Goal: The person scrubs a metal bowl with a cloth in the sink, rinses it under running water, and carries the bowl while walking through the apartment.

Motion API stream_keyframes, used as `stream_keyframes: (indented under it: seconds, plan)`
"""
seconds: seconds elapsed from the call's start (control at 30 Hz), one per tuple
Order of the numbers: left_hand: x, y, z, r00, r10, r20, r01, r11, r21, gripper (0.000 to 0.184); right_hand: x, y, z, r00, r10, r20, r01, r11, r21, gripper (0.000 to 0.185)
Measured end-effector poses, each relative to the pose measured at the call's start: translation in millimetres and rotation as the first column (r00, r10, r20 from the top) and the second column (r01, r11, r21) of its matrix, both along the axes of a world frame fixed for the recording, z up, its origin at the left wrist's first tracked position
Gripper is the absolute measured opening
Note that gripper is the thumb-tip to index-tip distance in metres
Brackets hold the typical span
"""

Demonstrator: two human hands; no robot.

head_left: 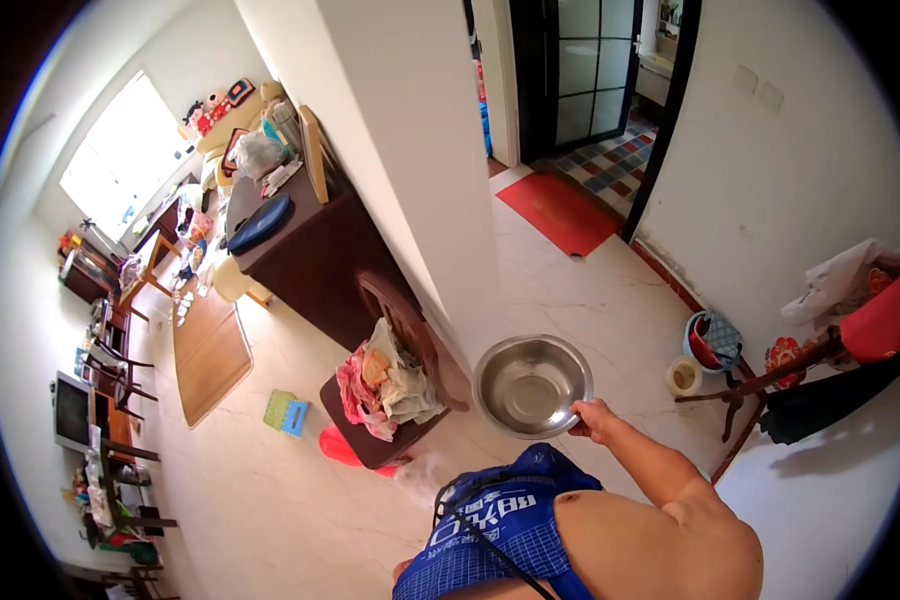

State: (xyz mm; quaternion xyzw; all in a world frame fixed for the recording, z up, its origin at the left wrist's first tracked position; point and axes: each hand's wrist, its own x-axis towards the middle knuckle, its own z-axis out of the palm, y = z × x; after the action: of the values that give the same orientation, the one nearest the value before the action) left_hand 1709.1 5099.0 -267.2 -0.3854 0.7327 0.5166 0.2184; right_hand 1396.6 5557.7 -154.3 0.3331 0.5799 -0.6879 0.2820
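Observation:
My right hand (595, 421) grips the rim of a shiny metal basin (533, 385), with the fingers wrapped over its lower right edge. The basin is held out ahead of me above the tiled floor, and nothing shows inside it. A blue apron (500, 520) with white lettering covers my front. A small patch of skin shows at the apron's left edge, but my left hand cannot be made out. To the left of the basin stands a dark wooden chair (415, 330) with crumpled plastic bags (380, 385) on its seat.
A white wall corner (400, 150) juts out left of the basin. Beyond it a red mat (558, 210) lies before a doorway with a black-framed glass door (595, 80). Buckets (710, 340) stand along the right wall. A blue and green step stool (286, 413) sits on the floor.

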Motion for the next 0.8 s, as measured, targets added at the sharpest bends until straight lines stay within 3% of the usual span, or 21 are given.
stream_keyframes:
  seconds: [0.33, 0.43, 0.8]
  plan:
    - [13.7, 6.4, -62.7, 0.991, 0.106, -0.084, -0.112, 0.991, -0.067, 0.025, -1.3, 29.1, -31.7, 0.997, -0.001, 0.077, 0.003, 1.000, -0.027, 0.019]
    - [20.8, 10.5, -61.6, 0.980, 0.141, -0.141, -0.134, 0.989, 0.062, 0.029, -1.2, 30.0, -37.5, 0.995, 0.012, 0.097, -0.011, 1.000, -0.009, 0.019]
    - [95.8, 45.2, -54.5, 0.979, 0.203, 0.013, -0.200, 0.973, -0.117, 0.024, 0.4, 24.0, -38.7, 0.978, 0.136, 0.156, -0.139, 0.990, 0.006, 0.020]
